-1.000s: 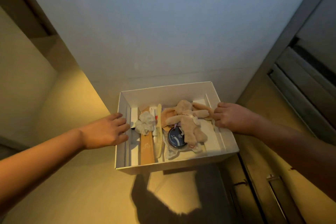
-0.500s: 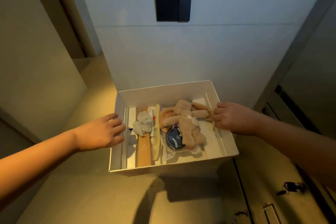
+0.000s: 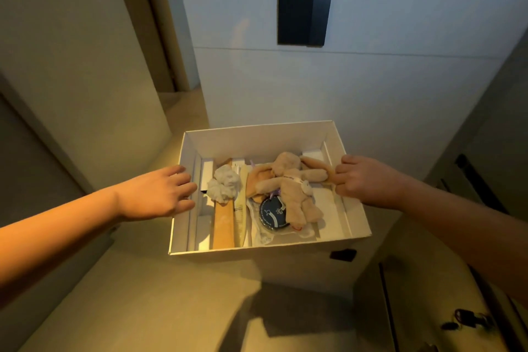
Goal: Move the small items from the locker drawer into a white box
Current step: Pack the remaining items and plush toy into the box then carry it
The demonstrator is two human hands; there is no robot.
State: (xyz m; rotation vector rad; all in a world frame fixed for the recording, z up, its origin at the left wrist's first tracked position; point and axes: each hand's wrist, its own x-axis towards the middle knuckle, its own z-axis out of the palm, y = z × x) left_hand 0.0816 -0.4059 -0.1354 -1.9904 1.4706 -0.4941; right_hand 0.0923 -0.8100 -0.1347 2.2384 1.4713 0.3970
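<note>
Pale wall lies beyond the white box [image 3: 257, 143], held between both hands: left hand [image 3: 160, 194] curled on one side wall, right hand [image 3: 368, 180] gripping the opposite rim. An uneven grip could tilt it, spilling the small items [image 3: 273, 216] inside.

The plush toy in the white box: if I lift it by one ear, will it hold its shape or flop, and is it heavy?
Probably floppy: the plush toy sprawls with its limbs and ears splayed limply. It is likely light for its size, since it looks like soft stuffed fabric. It may snag or drag the round tin that it partly covers, so lift slowly.
</note>
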